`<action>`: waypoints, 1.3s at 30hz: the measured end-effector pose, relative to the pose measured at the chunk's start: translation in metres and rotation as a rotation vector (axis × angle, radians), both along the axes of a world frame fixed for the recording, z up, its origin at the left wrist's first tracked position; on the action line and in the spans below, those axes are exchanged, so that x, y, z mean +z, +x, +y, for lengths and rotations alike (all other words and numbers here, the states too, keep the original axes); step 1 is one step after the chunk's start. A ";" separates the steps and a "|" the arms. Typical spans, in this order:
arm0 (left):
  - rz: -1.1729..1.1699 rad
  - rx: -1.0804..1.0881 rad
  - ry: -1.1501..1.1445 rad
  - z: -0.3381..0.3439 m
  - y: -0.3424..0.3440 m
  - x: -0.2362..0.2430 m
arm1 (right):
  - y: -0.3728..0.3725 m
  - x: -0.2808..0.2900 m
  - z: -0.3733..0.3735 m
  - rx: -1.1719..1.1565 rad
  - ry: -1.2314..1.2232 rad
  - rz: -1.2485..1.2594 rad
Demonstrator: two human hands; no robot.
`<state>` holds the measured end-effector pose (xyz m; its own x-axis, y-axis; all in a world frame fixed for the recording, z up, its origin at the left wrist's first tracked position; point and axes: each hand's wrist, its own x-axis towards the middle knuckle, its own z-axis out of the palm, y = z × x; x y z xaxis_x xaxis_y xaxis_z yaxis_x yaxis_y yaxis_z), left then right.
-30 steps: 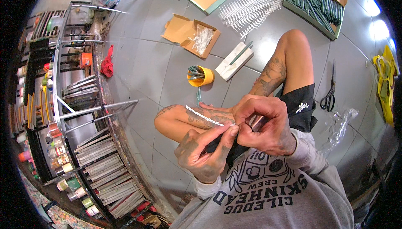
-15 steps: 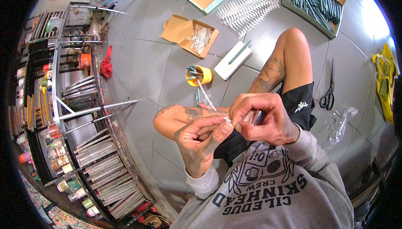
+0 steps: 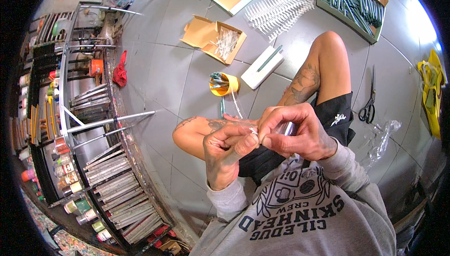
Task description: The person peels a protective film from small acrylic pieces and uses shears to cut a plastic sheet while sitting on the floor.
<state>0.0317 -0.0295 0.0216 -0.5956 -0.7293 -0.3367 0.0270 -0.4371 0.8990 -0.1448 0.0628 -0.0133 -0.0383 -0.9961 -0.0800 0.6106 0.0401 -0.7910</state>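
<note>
Both hands meet in front of my crossed legs. My left hand (image 3: 224,150) pinches a small white piece (image 3: 253,131) between thumb and forefinger. Against those fingertips, my right hand (image 3: 302,132) is closed on clear plastic film (image 3: 287,128), which bulges inside its curled fingers. A thin white twisted strip (image 3: 237,104) runs from near the fingertips up toward a yellow cup (image 3: 233,84); its lower end is hidden by the left fingers. Dark green pens (image 3: 217,81) fill the cup, which lies tilted. Just below it, another green pen (image 3: 222,108) is partly hidden by my leg.
Ahead lie a white box (image 3: 255,74) with a green pen on top, a small carton (image 3: 236,47) of white sticks, rows of white pieces (image 3: 281,12) and a box of green pens (image 3: 351,7). Scissors (image 3: 368,108) and crumpled plastic (image 3: 382,139) lie right; a metal-framed rack (image 3: 68,82) stands left.
My left fingers have shifted slightly, with the thumb tip moved up and left. The white strip now hangs steeper, a little farther right. Both hands keep their pinch.
</note>
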 end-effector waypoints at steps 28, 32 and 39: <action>-0.269 0.250 -0.622 0.028 -0.017 0.014 | 0.012 -0.009 -0.003 -0.156 -0.004 0.145; -0.300 0.259 -0.639 0.028 -0.012 0.011 | 0.012 -0.006 -0.005 -0.176 -0.019 0.146; -0.339 0.251 -0.654 0.027 -0.006 0.012 | 0.011 -0.008 -0.008 -0.149 -0.059 0.146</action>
<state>0.0257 -0.0026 0.0336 -0.3273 -0.9420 0.0742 -0.2671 0.1676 0.9490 -0.1336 0.0552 -0.0212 -0.1926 -0.9813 -0.0047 0.4848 -0.0910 -0.8699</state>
